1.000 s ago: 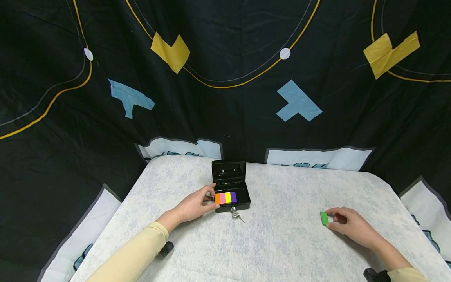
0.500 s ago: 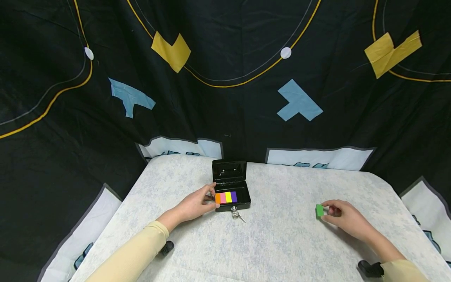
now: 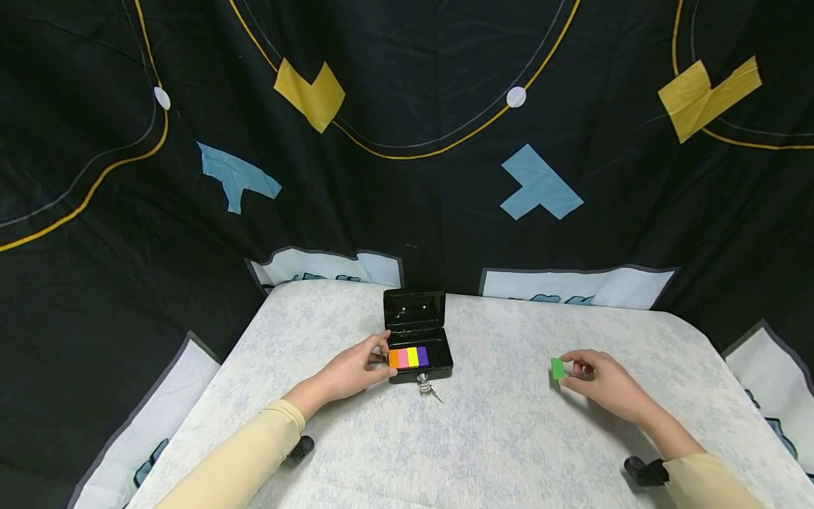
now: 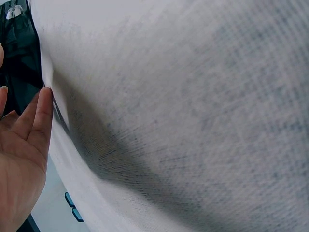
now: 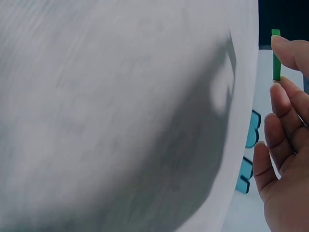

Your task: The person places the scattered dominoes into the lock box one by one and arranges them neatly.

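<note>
A small black metal cash box stands on the white cloth with its lid raised. Orange, pink, yellow and purple blocks lie side by side along its front left. My left hand holds the box at its left side, thumb near the front corner and index finger farther back. Well to the right, my right hand pinches a thin green block between thumb and index finger. In the right wrist view the green block appears edge-on and its other fingers are loosely bent.
Keys hang from the lock at the box's front. The cloth-covered table stretches between the hands. Behind it hangs a black curtain with yellow and blue shapes. Black wrist straps show on both arms.
My right hand has carried the green block left and a little farther back, toward the box, turning it slightly on the way. The left hand and the box have stayed put.
</note>
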`<action>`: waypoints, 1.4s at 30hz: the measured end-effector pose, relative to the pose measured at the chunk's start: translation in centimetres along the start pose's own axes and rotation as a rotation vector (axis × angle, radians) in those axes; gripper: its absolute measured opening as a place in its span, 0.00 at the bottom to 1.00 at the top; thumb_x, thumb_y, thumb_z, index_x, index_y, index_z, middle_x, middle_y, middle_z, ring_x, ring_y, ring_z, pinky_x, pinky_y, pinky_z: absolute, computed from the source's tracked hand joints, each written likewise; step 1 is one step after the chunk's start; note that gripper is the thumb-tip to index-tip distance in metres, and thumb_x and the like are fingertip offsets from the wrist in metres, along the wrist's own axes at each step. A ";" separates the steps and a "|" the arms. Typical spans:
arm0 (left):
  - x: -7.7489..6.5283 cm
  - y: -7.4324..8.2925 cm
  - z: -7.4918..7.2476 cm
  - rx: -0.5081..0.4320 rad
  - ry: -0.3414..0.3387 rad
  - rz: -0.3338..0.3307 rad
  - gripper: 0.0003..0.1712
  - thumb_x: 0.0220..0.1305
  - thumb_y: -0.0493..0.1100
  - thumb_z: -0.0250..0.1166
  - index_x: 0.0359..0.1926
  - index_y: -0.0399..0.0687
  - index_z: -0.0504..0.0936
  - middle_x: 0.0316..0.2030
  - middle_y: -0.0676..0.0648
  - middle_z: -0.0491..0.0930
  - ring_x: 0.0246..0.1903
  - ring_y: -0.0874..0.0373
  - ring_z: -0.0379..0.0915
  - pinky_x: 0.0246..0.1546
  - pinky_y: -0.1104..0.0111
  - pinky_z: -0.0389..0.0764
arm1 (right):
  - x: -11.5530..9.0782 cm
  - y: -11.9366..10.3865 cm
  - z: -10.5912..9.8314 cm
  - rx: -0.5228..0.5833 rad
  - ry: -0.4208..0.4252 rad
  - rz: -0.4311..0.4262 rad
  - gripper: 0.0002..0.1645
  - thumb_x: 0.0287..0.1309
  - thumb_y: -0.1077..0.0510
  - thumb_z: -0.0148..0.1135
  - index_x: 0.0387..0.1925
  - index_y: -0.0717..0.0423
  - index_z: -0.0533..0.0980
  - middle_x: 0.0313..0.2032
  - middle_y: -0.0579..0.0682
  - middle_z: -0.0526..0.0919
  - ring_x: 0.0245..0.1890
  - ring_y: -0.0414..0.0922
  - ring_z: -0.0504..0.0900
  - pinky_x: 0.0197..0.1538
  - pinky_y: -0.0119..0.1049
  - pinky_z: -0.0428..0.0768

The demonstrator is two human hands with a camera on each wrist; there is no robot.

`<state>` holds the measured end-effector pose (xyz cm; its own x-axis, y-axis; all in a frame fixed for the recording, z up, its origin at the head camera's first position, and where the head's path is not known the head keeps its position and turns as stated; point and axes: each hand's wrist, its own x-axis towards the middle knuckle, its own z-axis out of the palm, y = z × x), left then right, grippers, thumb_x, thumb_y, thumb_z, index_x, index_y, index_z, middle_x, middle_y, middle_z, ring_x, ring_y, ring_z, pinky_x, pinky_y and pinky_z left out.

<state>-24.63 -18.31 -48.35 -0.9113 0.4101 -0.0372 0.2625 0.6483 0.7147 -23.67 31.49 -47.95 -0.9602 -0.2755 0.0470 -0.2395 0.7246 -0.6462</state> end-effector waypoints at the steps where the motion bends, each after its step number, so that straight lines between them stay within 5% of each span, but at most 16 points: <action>1: 0.0 0.0 0.0 0.001 0.000 0.000 0.21 0.69 0.53 0.69 0.51 0.48 0.70 0.79 0.53 0.55 0.57 0.55 0.79 0.44 0.67 0.82 | 0.1 -0.2 0.1 0.001 0.000 -0.003 0.30 0.62 0.46 0.73 0.58 0.59 0.78 0.35 0.47 0.74 0.35 0.45 0.70 0.34 0.37 0.70; 42: 0.1 -0.1 0.0 -0.007 -0.003 0.001 0.22 0.69 0.54 0.69 0.51 0.49 0.70 0.79 0.53 0.55 0.57 0.54 0.79 0.43 0.66 0.82 | 6.5 -8.6 5.0 0.064 -0.037 -0.168 0.24 0.58 0.50 0.75 0.55 0.47 0.81 0.37 0.42 0.77 0.44 0.47 0.72 0.47 0.44 0.72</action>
<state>-24.75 -18.39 -48.44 -0.9100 0.4127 -0.0392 0.2608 0.6434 0.7197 -27.11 20.34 -45.93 -0.9010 -0.4134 0.1311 -0.3856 0.6251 -0.6787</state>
